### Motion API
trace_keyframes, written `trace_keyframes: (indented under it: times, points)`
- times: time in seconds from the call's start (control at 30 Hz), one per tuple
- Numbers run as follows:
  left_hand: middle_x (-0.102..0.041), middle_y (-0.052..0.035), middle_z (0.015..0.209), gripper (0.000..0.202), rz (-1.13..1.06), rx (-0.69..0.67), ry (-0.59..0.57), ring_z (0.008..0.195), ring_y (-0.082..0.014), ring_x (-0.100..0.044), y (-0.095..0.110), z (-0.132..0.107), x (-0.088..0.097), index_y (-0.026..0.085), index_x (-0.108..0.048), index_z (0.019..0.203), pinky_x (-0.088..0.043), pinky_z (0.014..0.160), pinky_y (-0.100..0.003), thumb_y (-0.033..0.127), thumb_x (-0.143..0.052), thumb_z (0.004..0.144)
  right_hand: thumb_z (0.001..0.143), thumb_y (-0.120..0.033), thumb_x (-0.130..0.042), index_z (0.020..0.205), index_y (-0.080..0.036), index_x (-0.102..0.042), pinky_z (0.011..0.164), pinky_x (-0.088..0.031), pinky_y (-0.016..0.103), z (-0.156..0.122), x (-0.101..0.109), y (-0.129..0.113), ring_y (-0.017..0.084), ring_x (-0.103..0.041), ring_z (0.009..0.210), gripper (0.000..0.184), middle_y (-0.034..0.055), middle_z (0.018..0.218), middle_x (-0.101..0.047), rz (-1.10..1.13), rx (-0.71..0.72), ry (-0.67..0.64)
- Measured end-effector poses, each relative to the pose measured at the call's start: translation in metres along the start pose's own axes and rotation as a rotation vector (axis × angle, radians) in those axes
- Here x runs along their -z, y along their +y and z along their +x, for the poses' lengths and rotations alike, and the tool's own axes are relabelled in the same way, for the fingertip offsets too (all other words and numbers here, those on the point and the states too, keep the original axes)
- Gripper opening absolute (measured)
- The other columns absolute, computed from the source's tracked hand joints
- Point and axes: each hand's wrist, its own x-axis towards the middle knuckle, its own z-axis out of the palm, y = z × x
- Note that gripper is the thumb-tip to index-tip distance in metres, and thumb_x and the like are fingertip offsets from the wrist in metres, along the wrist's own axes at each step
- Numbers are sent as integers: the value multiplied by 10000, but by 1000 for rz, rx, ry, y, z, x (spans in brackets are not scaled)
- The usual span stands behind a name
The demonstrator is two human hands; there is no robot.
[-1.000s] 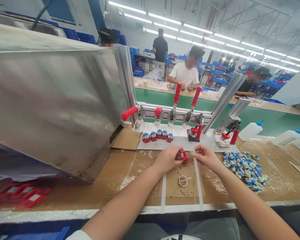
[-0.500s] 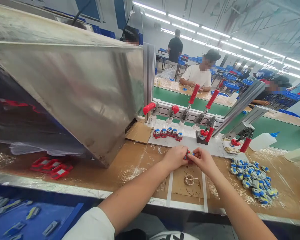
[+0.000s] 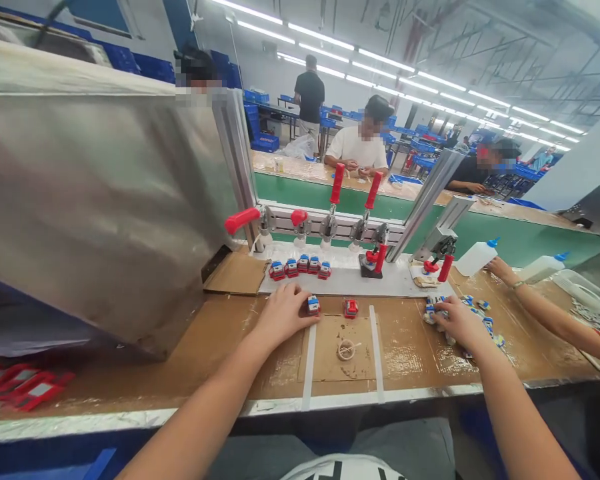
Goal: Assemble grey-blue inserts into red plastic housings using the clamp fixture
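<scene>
My left hand (image 3: 285, 312) lies on the cardboard bench top with its fingers curled around a small red and blue part (image 3: 313, 305) that stands on the surface. A second red part (image 3: 351, 307) stands alone just to the right of it. My right hand (image 3: 455, 321) is out at the right, fingers bent down into a pile of small blue and white pieces (image 3: 483, 319) and pinching one at the pile's left edge. A small ring with a stick (image 3: 347, 349) lies between my arms.
A row of red and blue parts (image 3: 300, 268) sits on a white plate (image 3: 405, 287) under red-handled toggle clamps (image 3: 336, 187). A big metal cover (image 3: 100, 200) fills the left. Another person's hand (image 3: 500, 268) is by a glue bottle (image 3: 473, 259). Red parts (image 3: 25, 390) lie bottom left.
My hands, which were together at the centre on one red part, have separated. The left set parts down on the bench; the right moved right into the blue pile. Another person's arm appeared at right.
</scene>
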Motion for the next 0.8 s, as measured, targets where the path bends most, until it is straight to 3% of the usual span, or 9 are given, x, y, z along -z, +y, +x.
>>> trace_keyframes:
  times: [0.07,0.17,0.3,0.47,0.63,0.73,0.8]
  points:
    - [-602,-93,1219,578,1,-12,37,1170,-329,-528,8,3,2,239,-647,1213,-415,1007,-455,499,-836,732,895,-421,-659,1075,-214,-756,846,-485,368,-7,-6,9,277,-646,963,291,108,1052,-653,-71,96,9]
    - [-599,-91,1295,583,16,-131,104,1201,-317,-516,30,13,3,240,-628,1240,-379,1046,-451,502,-825,758,862,-397,-724,1058,-227,-746,858,-484,396,-9,-8,3,303,-622,989,261,112,1062,-643,-134,194,29]
    - [-641,-94,1224,507,53,-300,18,1157,-316,-538,61,31,-6,233,-678,1174,-389,998,-445,542,-794,790,865,-351,-729,971,-211,-724,864,-484,420,-4,-5,-14,316,-612,1002,175,117,1067,-663,-82,280,39]
    - [-664,-91,1133,429,48,-309,-95,1126,-311,-558,78,43,-20,208,-708,1079,-396,954,-424,469,-837,763,910,-376,-672,1051,-222,-696,784,-503,364,-2,-14,-53,240,-627,854,210,65,920,-688,423,236,10]
    - [-716,-67,1080,361,-41,-295,-134,1084,-295,-601,85,45,-27,208,-691,1053,-387,938,-406,417,-810,785,896,-428,-696,1176,-237,-703,822,-536,346,5,-27,-108,211,-647,907,339,56,1063,-702,1022,210,-9]
    - [-737,-56,1072,359,-89,-334,-181,1079,-293,-627,87,46,-29,225,-680,1079,-384,935,-396,405,-797,791,885,-377,-723,1119,-256,-743,897,-542,363,16,-25,-129,225,-654,1009,263,63,1127,-683,1088,348,-43]
    - [-739,-55,1126,478,-146,-350,-202,1117,-296,-630,87,48,-30,230,-629,1181,-387,942,-387,405,-811,775,908,-330,-701,1121,-285,-758,981,-524,393,23,-22,-136,240,-643,1105,224,68,1181,-668,1025,467,-43]
